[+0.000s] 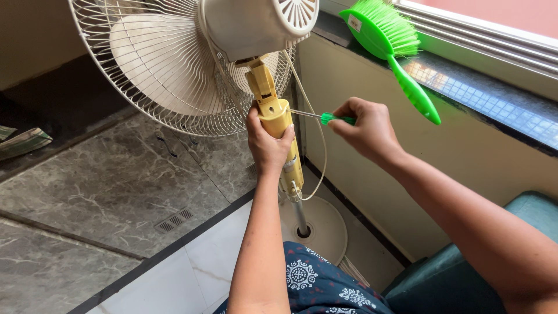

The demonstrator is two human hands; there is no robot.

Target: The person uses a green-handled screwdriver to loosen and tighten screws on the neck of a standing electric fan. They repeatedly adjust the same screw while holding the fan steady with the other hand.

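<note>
Left hand (266, 142) is wrapped tight around the yellow plastic neck (278, 119) of the white standing fan (192, 58), just under the motor. Right hand (365, 129) is closed on a small green-handled screwdriver (336, 119), and its thin metal tip touches the right side of the neck. A bright green plastic brush (389, 40) lies on the dark window ledge (482, 93), far right.
</note>
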